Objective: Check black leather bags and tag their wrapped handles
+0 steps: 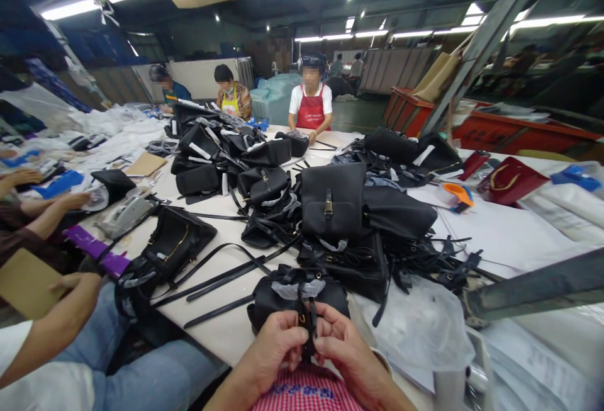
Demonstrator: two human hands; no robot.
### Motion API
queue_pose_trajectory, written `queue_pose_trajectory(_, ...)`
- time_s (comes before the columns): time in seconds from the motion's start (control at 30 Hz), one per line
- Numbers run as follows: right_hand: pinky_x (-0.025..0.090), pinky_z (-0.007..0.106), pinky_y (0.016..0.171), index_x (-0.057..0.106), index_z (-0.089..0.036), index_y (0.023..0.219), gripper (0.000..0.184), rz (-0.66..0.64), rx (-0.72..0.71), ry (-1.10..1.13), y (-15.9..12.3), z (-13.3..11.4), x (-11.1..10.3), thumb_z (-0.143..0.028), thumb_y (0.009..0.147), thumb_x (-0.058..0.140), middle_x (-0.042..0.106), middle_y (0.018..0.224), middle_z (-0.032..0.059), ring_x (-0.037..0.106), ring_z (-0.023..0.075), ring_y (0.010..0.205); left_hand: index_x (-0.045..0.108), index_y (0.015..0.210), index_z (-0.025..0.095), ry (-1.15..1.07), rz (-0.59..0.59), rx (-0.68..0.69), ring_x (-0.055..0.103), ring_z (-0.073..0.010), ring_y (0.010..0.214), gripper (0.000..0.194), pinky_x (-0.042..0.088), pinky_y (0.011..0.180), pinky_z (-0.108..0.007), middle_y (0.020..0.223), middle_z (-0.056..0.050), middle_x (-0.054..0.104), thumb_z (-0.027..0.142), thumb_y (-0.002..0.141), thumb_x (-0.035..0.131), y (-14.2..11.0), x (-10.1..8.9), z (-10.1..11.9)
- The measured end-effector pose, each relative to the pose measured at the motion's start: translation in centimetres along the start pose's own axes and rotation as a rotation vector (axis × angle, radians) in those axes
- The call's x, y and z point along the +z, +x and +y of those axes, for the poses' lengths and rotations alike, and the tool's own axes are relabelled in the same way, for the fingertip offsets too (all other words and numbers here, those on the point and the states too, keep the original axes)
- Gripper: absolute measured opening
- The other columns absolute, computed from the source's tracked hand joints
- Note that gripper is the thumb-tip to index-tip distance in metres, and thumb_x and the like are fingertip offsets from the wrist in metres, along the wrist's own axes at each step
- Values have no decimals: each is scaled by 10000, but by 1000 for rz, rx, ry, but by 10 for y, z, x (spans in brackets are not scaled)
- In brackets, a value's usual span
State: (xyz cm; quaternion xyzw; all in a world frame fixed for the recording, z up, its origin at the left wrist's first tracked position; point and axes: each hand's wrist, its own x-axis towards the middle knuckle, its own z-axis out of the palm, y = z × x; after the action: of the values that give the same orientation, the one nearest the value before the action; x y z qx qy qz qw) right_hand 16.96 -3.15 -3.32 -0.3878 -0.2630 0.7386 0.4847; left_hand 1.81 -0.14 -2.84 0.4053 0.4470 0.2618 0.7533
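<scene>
Grip's closed on both sides: the left hand (278,349) and right hand (348,343) are pinching a short black leather strap (307,329) between thumbs and fingers, right at the near edge of the bench (221,335), just above a red checked apron (306,393). The strap seems to run up to a black leather handbag (298,310) sitting at that edge, with white wrapping (298,289) at its top, and a small gold-coloured fitting (302,318) shows by the fingers. Long black straps (218,311) lie loose beside the bag, and a big heap of black bags (340,209) sits just beyond it. Risks, as I see them: with the bag this close to the edge, a hard tug could pull it off, loose straps could snag on the heap, and that metal fitting could scuff the leather if pressed against it. Can't really see how it's seated behind the fingers, though.
</scene>
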Motion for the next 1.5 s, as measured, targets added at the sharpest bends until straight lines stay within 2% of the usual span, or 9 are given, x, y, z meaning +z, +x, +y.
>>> queue_pose_trajectory(0.13,378,223,532,585,-171,1078,519,153,-41,-113,3,3,2,-188,593,767,537,558,-90,485,93,511,487,601,190,533,306,262,408,-107,531,143,286,508,-238,572,29,483,224,719,561,-2,8,2)
queue_pose_trajectory(0.27,391,245,546,508,-136,1187,693,237,-55,-122,3,0,7,-258,578,816,559,537,-89,503,109,507,515,658,194,753,351,461,500,-145,657,143,345,598,-253,686,-4,557,172,799,523,-7,10,6)
queue_pose_trajectory(0.37,432,279,600,445,-123,1295,769,195,-81,-93,0,0,6,-309,643,808,594,592,-67,557,133,561,540,748,194,667,271,462,552,-151,691,145,415,632,-249,749,-18,596,235,875,484,-10,9,6)
queue_pose_trajectory(0.47,462,295,624,425,-161,1352,725,116,-143,-83,-1,5,2,-293,722,760,607,665,-55,583,137,598,522,869,195,446,150,285,541,-115,510,204,417,468,-214,662,15,576,374,918,438,-9,8,2)
queue_pose_trajectory(0.63,492,288,653,471,-235,1352,700,139,-229,-92,2,18,-4,-224,710,749,593,762,-43,591,126,646,483,924,190,92,52,121,476,-64,337,355,360,320,-162,607,54,559,514,813,576,-2,10,-9)
queue_pose_trajectory(0.9,466,248,581,485,-260,1304,734,203,-210,-135,1,11,-2,-157,618,725,558,797,-33,559,117,636,521,966,164,-351,-115,-20,429,-34,333,446,327,332,-138,549,68,546,329,655,795,-10,7,-8)
queue_pose_trajectory(1.13,390,230,544,359,-232,1341,685,127,-237,-557,-2,13,-8,-92,706,574,548,735,-50,528,120,617,505,780,161,-583,68,-100,418,9,387,461,257,374,-86,559,61,542,227,532,887,-8,-6,-3)
queue_pose_trajectory(1.3,403,263,601,352,-222,1376,687,151,-398,-933,-2,11,-11,-52,725,484,551,673,-64,529,132,603,504,731,163,-514,149,-57,439,-10,400,422,294,388,-105,547,65,539,262,545,870,-7,4,3)
queue_pose_trajectory(1.5,371,249,542,365,-210,1368,657,235,-332,-855,0,10,-7,-99,736,507,505,611,-83,501,127,538,605,841,187,162,184,333,599,-140,616,133,484,611,-250,707,-13,639,205,738,688,-18,8,-4)
